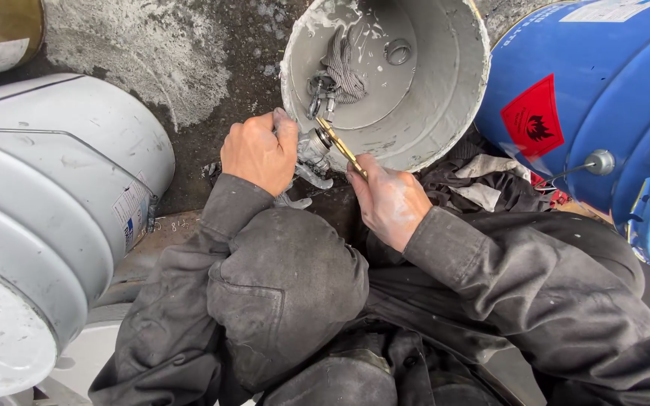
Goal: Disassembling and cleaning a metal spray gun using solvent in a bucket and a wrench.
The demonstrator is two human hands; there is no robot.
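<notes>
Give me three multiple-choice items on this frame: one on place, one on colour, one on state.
1. Where does the grey rag lie?
A. inside the white bucket
B. on the blue drum
C. over the person's knee

2. What colour is the drum with the red diamond label?
A. green
B. blue
C. yellow

3. How is the metal fitting held?
A. it lies loose on the ground
B. it sits at the bottom of the bucket
C. the left hand grips it while the right hand puts a thin brass-coloured tool to it

Answers: 1 A, the rag rests against the bucket's paint-smeared inner wall. 2 B, its whole side is blue. 3 C, the left fingers close around the fitting and the tool's tip meets it.
</notes>
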